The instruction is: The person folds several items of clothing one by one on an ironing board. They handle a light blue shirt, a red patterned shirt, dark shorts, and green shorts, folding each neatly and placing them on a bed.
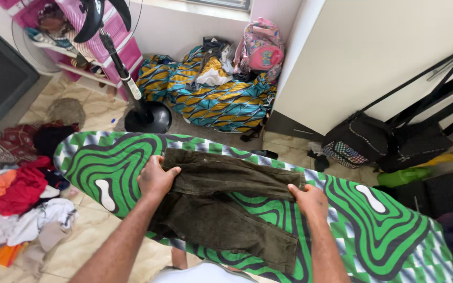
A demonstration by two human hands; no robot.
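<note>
Olive-brown corduroy trousers [221,209] lie folded across the green, swirl-patterned ironing surface [389,230], where my left hand [155,178] has its fingers closed over the waistband end while my right hand [310,202] presses flat, fingers curled on the other end, near a floor clothes pile [17,204].

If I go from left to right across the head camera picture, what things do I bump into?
Pile of clothes on the floor → left hand → dark green trousers → right hand → black bag against the wall.
</note>
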